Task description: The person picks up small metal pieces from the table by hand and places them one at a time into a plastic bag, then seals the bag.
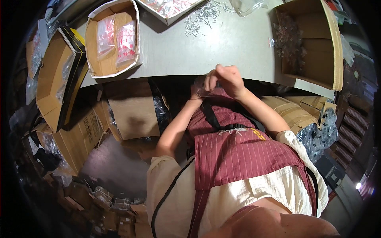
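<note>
- A grey table [238, 43] fills the upper middle of the view, with stacked cardboard cartons and bagged stock crowding the floor to its left and right.
- The left hand [209, 82] and the right hand [230, 78] meet at the table's near edge, just above the person's striped maroon apron [238, 154].
- Both hands pinch a small clear plastic bag [201, 89]; each grip is closed on it, fingers curled, and the bag hangs just below the near edge, touching both hands.
- A loose heap of small white parts [202, 18] lies near the table's far edge, well apart from the hands.
- An open cardboard box [92, 43] holding bags of red pieces sits at the table's left end.
- A larger open carton [313, 55] of clear bagged parts stands at the right end.
</note>
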Available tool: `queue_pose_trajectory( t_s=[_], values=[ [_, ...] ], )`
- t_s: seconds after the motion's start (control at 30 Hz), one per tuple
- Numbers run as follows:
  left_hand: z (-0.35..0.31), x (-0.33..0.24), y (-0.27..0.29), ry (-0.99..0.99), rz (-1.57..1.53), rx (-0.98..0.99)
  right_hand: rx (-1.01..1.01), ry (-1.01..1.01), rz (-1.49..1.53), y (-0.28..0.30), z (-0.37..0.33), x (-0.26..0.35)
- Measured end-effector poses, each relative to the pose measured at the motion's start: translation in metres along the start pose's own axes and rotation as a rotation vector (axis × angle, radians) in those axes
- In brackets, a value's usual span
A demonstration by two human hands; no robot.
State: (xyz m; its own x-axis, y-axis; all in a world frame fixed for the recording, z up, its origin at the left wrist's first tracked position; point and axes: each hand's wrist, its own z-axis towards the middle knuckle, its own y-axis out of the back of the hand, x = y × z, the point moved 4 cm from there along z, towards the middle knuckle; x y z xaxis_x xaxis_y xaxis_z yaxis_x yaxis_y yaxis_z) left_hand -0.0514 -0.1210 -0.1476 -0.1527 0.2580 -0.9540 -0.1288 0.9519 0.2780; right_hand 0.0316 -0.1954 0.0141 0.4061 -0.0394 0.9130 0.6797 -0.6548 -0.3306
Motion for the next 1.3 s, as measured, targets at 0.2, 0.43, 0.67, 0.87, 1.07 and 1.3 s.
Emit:
queue_pose_trajectory(
  t_s=[0.2, 0.43, 0.67, 0.87, 1.07, 1.3],
  values=[
    [-0.006, 0.026, -0.012, -0.070, 0.154, -0.098, -0.369, 0.244, 0.239, 0.044, -0.003, 0.044],
    [-0.004, 0.029, -0.007, -0.012, 0.080, 0.012, -0.400, 0.016, 0.048, 0.046, -0.020, 0.011],
    [-0.004, 0.018, -0.007, -0.131, 0.163, -0.012, -0.384, 0.044, 0.154, 0.041, -0.018, 0.012],
    [-0.050, 0.027, 0.004, 0.026, -0.003, 0.001, -0.392, 0.020, 0.062, 0.040, -0.024, 0.008],
    [-0.085, -0.002, 0.054, -0.002, 0.027, -0.116, -0.192, 0.085, -0.063, 0.014, -0.031, 0.021],
    [-0.055, -0.117, 0.128, -0.337, 0.072, -0.257, 0.255, 0.535, -0.878, -0.055, -0.025, 0.065]
  ],
)
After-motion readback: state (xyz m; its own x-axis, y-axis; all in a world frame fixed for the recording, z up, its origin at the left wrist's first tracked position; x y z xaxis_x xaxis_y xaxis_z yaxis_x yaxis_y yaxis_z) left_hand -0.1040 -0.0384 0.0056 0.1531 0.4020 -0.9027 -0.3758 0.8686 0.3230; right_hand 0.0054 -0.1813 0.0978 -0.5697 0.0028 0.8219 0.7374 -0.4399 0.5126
